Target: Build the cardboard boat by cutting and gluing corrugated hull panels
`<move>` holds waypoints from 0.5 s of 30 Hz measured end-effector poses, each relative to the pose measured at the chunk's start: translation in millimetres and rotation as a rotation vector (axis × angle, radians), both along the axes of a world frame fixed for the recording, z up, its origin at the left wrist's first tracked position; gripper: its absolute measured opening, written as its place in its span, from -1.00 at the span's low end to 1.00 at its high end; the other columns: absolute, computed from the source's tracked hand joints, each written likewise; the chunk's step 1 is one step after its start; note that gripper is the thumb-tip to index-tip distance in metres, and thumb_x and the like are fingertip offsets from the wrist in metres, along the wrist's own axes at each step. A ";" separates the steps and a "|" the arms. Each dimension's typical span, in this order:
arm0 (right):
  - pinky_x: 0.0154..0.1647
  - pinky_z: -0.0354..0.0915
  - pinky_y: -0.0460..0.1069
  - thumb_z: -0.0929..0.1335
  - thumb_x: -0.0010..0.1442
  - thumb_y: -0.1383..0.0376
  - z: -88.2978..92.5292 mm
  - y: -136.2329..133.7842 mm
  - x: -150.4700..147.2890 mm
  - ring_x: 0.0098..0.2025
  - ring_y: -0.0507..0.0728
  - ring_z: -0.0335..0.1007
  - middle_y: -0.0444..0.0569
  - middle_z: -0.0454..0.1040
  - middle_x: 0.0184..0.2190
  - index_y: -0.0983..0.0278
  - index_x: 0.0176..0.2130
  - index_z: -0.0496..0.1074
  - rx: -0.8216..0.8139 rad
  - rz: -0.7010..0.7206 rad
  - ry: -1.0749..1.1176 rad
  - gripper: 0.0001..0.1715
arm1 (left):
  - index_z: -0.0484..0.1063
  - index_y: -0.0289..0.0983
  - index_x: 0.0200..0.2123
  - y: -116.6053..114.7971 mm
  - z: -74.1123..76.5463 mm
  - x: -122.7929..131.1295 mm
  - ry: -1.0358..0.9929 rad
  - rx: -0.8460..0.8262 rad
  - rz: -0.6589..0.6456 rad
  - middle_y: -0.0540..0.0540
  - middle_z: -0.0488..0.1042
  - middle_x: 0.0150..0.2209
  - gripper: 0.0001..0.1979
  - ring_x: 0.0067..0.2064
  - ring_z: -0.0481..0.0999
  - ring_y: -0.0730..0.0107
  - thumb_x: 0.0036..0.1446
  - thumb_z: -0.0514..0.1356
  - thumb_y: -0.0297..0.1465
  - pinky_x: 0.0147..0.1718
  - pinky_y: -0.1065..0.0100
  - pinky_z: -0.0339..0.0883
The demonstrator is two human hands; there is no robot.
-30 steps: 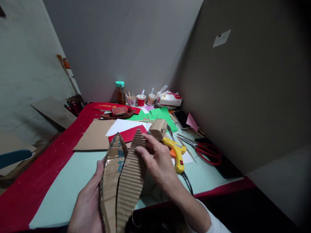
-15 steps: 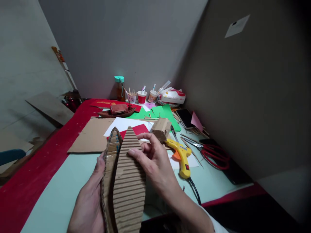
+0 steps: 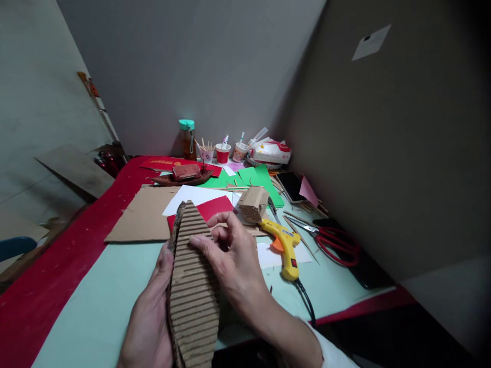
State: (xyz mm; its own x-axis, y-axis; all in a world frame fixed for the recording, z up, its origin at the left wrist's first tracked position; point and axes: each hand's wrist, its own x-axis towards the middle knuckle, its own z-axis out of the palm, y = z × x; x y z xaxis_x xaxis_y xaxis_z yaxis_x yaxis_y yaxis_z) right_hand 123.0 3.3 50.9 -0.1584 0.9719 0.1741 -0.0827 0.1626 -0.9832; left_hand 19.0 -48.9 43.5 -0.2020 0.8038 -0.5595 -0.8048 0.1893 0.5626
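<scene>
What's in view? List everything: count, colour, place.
Ribbed piece: 1, brown, foreground
Hull: 1, brown, behind ribbed piece
Glue gun: 1, yellow, right
Scissors: 1, red handles, far right
Sticks: several, tan, near scissors
Block: 1, brown, centre
Papers: several, mixed colours, centre
Cardboard: 1, brown, left
Boat: 1, dark red, back left
Bottle: 1, amber and teal, back
Cups: 3, mixed colours, beside bottle
Packet: 1, white and red, back
Device: 1, black, back right
Card: 1, white, upper right
Table: 1, green and red, foreground
Clutter: several, mixed, far left
Left hand: 1, bare, on hull
Right hand: 1, bare, on ribbed piece
</scene>
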 end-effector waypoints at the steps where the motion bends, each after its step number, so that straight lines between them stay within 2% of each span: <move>1: -0.45 0.16 -0.07 0.50 0.12 0.26 -0.4 -0.7 -0.2 -0.48 0.02 0.31 -0.29 0.40 -0.53 0.18 -0.29 0.34 0.003 0.001 0.004 -0.74 | 0.41 -0.33 0.28 -0.8 -1.1 -0.3 0.004 0.014 -0.010 -0.22 0.73 -0.11 -0.58 -0.01 0.71 0.14 0.48 -0.03 -0.42 0.09 0.13 0.55; 6: -0.46 0.15 -0.08 0.50 0.12 0.22 -2.1 -3.0 2.2 -0.48 0.01 0.29 -0.30 0.37 -0.55 0.18 -0.29 0.34 0.007 0.014 0.021 -0.72 | 0.38 -0.17 0.31 -5.4 -6.8 -5.1 -0.051 0.059 -0.066 -0.18 0.71 -0.05 -0.57 -0.03 0.72 0.08 0.45 0.05 -0.29 -0.01 0.09 0.61; 11: -0.49 0.12 -0.10 0.46 0.19 0.17 3.3 1.2 17.0 -0.51 -0.01 0.21 -0.31 0.32 -0.56 0.20 -0.25 0.34 0.000 0.015 0.006 -0.74 | 0.43 -0.18 0.26 -2.7 -7.9 -15.4 -0.096 0.094 -0.104 -0.24 0.70 -0.08 -0.48 -0.08 0.73 -0.05 0.36 0.11 -0.08 -0.16 0.05 0.66; 15: -0.48 0.13 -0.11 0.43 0.21 0.09 7.1 6.9 32.5 -0.51 0.00 0.19 -0.30 0.29 -0.56 0.20 -0.26 0.34 -0.010 0.032 -0.012 -0.71 | 0.45 -0.21 0.24 2.2 -9.8 -31.8 -0.077 0.051 -0.198 -0.25 0.72 -0.18 -0.46 -0.18 0.74 -0.07 0.37 0.07 -0.05 -0.28 0.05 0.67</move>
State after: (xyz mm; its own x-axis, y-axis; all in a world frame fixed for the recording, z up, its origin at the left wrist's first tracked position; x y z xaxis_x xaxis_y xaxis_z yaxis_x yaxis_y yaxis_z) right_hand 155.5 10.2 57.9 -0.1919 0.9679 0.1622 -0.0758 0.1501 -0.9858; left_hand -12.8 -46.7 33.7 0.0044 0.8511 -0.5249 -0.7956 0.3210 0.5138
